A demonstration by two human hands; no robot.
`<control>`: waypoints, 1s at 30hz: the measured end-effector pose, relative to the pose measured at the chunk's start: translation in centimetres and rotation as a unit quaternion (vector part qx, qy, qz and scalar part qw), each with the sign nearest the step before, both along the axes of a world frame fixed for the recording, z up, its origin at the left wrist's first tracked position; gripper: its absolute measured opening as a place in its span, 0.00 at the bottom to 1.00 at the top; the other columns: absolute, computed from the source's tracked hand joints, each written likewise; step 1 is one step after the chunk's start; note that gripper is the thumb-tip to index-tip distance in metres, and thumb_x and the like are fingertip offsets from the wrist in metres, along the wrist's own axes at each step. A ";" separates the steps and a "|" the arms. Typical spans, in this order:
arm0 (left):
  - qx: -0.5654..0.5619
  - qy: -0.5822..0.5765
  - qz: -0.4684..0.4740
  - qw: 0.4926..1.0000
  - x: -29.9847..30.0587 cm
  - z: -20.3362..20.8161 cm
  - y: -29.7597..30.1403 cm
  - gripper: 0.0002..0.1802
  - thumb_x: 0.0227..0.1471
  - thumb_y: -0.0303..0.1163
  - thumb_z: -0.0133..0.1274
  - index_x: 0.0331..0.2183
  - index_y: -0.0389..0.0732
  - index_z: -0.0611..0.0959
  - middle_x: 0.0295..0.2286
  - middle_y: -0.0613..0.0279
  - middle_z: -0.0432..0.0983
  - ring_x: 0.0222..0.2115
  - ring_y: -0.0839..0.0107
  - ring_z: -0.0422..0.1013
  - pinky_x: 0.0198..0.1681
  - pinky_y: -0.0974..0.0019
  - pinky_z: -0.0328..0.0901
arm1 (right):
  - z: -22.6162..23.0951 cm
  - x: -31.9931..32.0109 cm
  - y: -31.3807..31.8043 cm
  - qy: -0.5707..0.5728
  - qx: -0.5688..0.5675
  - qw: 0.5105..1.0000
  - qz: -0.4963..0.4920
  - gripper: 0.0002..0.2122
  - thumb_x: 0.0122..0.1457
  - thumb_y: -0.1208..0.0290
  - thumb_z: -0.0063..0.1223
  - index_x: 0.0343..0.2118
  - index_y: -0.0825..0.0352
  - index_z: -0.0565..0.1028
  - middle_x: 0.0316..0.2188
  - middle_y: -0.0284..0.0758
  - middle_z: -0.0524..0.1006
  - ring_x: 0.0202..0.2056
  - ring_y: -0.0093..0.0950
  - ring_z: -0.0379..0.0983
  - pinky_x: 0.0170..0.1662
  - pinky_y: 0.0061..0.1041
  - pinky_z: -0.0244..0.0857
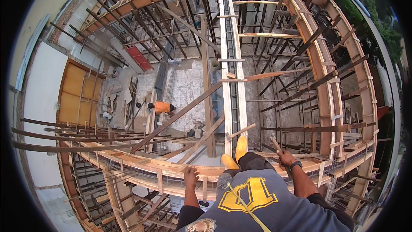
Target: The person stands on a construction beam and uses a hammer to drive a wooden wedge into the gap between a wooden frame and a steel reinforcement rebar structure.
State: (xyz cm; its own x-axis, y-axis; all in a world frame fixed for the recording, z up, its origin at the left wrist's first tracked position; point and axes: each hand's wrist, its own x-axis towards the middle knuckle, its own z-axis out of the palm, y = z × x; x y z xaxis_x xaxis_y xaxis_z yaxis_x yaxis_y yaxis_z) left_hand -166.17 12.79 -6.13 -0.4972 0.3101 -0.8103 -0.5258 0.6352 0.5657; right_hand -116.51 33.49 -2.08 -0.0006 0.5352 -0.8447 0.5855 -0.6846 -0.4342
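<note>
My left hand [191, 176] is beside the inner edge of the near timber beam formwork [176, 173]; its fingers look loosely bent and apart, with nothing visible in them. My right hand [286, 159], with a dark watch on the wrist, is closed round a short wooden stick [275, 143] with a pale end. Its full shape is too small to tell. A hammer [242, 131] with a wooden handle rests across the long narrow formwork [228, 116] ahead. My yellow boots [241, 147] stand at the near end of that formwork, which has a steel rebar cage [233, 94] inside.
A deep drop opens on both sides, down to a pale floor [189, 86] where a person in orange [162, 107] bends over. A diagonal timber [180, 115] leans against the formwork. Wooden props [296, 88] crowd the right; long bars [77, 138] stick out at left.
</note>
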 end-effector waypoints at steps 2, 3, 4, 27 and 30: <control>0.026 0.005 -0.018 0.999 -1.2 -0.6 1.8 0.19 0.61 0.41 0.56 0.47 0.39 0.78 0.36 0.62 0.77 0.30 0.70 0.77 0.26 0.69 0.68 | 0.4 0.6 -1.8 -0.026 -0.009 1.000 0.001 0.23 0.67 0.52 0.50 0.38 0.75 0.72 0.24 0.38 0.75 0.21 0.29 0.75 0.21 0.32 0.73; 0.004 0.008 -0.044 0.999 -2.1 -1.1 2.3 0.19 0.61 0.42 0.57 0.47 0.39 0.78 0.36 0.62 0.77 0.30 0.70 0.77 0.26 0.70 0.68 | 0.5 0.6 -2.8 -0.048 -0.015 0.999 0.007 0.23 0.67 0.52 0.50 0.36 0.75 0.73 0.23 0.38 0.75 0.20 0.30 0.75 0.21 0.32 0.73; -0.011 0.008 -0.071 0.997 -2.4 -1.8 3.4 0.20 0.60 0.43 0.57 0.48 0.39 0.78 0.37 0.62 0.78 0.30 0.70 0.77 0.26 0.70 0.67 | -0.7 1.7 -4.3 -0.037 -0.052 0.998 -0.028 0.24 0.66 0.50 0.51 0.39 0.75 0.71 0.22 0.36 0.74 0.19 0.27 0.73 0.22 0.30 0.72; -0.114 0.013 -0.202 0.973 -0.4 2.0 9.9 0.21 0.59 0.44 0.60 0.47 0.38 0.79 0.35 0.61 0.77 0.28 0.69 0.76 0.23 0.66 0.66 | -8.7 5.3 -4.2 0.037 -0.149 0.965 -0.215 0.23 0.70 0.49 0.46 0.35 0.70 0.72 0.21 0.40 0.75 0.18 0.33 0.73 0.22 0.37 0.74; -0.083 0.045 -0.219 0.971 -0.1 2.1 14.0 0.22 0.60 0.43 0.58 0.49 0.37 0.79 0.36 0.61 0.78 0.31 0.70 0.77 0.25 0.67 0.67 | -6.9 3.4 -1.9 0.025 -0.171 0.960 -0.220 0.21 0.68 0.52 0.50 0.32 0.70 0.73 0.18 0.37 0.73 0.16 0.32 0.71 0.20 0.36 0.71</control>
